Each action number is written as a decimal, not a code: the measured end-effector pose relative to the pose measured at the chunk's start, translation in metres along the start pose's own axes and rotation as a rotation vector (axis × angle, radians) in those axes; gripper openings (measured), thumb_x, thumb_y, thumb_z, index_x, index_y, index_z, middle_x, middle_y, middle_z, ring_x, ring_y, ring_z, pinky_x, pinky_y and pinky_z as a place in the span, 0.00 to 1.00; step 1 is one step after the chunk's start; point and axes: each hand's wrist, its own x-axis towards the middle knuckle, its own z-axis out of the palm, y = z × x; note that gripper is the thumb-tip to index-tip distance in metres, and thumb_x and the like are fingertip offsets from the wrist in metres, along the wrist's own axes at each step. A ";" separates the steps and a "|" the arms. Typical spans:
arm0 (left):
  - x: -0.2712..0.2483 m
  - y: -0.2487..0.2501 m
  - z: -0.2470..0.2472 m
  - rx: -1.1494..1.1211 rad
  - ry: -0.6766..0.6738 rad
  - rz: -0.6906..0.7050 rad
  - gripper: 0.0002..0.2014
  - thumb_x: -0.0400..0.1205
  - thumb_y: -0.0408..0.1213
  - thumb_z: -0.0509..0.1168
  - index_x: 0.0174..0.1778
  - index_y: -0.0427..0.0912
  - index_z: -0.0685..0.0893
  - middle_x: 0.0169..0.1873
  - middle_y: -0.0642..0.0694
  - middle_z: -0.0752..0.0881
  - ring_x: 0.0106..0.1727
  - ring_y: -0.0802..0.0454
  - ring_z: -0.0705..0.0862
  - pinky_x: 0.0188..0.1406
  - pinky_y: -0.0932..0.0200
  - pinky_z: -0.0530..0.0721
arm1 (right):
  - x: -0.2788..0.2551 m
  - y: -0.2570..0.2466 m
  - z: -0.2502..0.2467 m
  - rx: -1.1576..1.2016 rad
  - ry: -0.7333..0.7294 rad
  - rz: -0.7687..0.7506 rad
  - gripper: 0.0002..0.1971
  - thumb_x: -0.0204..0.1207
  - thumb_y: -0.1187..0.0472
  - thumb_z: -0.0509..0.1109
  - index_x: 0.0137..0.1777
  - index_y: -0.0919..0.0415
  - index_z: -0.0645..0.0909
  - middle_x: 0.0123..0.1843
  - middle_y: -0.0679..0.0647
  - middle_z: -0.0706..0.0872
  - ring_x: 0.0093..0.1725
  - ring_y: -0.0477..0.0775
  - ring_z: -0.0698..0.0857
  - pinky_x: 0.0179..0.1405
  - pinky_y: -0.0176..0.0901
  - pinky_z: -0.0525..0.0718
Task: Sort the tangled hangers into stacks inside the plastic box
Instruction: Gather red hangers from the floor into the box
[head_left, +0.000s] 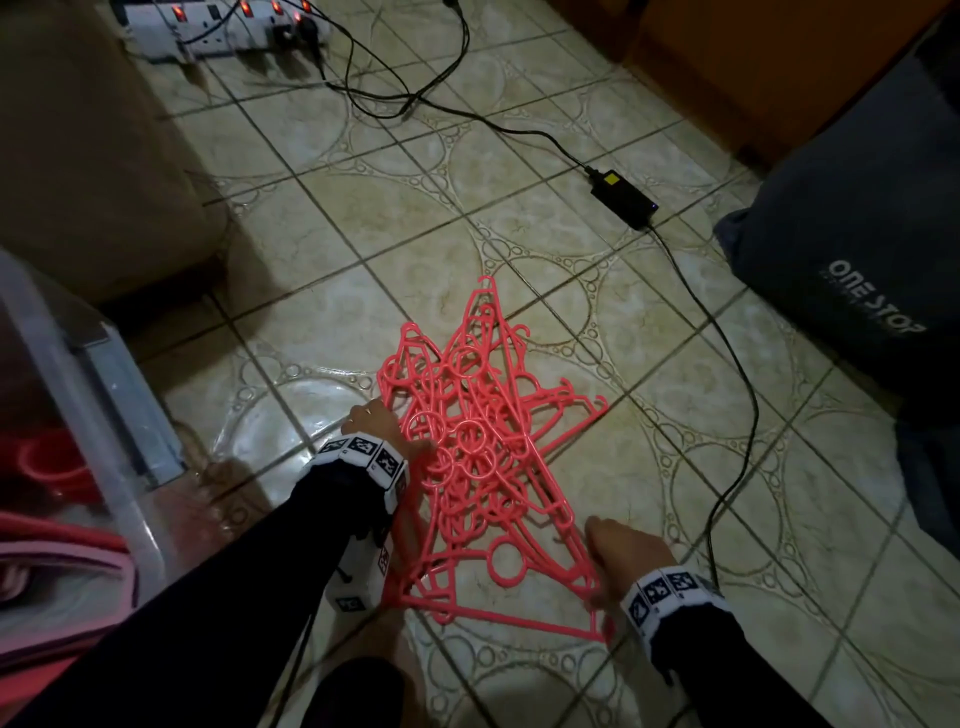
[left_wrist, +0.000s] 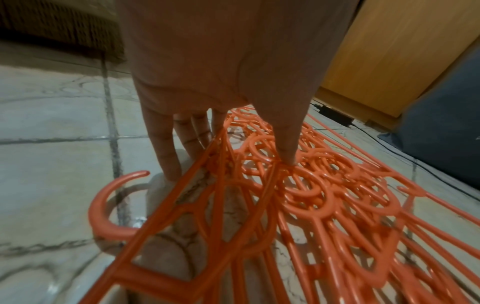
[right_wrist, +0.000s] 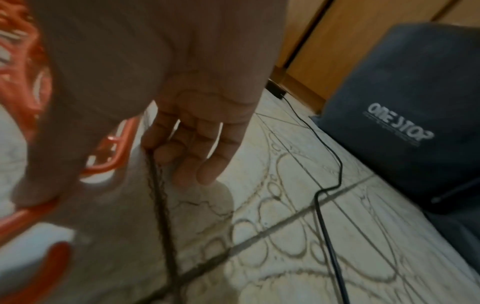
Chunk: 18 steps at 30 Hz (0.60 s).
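Note:
A tangled heap of coral-pink plastic hangers lies on the tiled floor in front of me. My left hand is at the heap's left edge. In the left wrist view the left hand has straight fingers reaching down to the floor, and its thumb tip presses on the hangers. My right hand sits at the heap's near right corner. In the blurred right wrist view the right hand has its thumb against a hanger and its fingers hanging loose over the floor. The clear plastic box stands at the far left, with pink things inside.
A black power adapter and its cable run across the floor right of the heap. A dark bag printed "ONE STOP" sits at the right. A power strip lies at the back, brown furniture at the left.

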 end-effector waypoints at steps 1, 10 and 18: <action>0.000 0.000 0.000 0.003 -0.006 0.000 0.42 0.73 0.62 0.70 0.72 0.33 0.67 0.67 0.34 0.74 0.69 0.41 0.76 0.64 0.51 0.75 | 0.001 0.002 -0.002 0.006 0.008 -0.002 0.31 0.58 0.44 0.79 0.55 0.53 0.68 0.55 0.51 0.80 0.54 0.58 0.85 0.48 0.47 0.80; 0.006 -0.001 0.001 0.052 -0.018 -0.009 0.41 0.72 0.62 0.70 0.68 0.32 0.69 0.64 0.36 0.76 0.65 0.42 0.77 0.60 0.52 0.77 | 0.013 0.033 -0.029 0.225 0.205 0.265 0.15 0.74 0.61 0.64 0.58 0.59 0.65 0.50 0.60 0.85 0.48 0.61 0.86 0.41 0.46 0.80; 0.012 -0.004 0.002 0.022 -0.036 -0.001 0.44 0.70 0.63 0.72 0.69 0.32 0.68 0.64 0.36 0.76 0.65 0.41 0.77 0.61 0.50 0.78 | 0.008 0.047 -0.004 0.534 0.125 0.510 0.27 0.62 0.57 0.83 0.54 0.64 0.72 0.49 0.59 0.85 0.49 0.57 0.86 0.45 0.43 0.82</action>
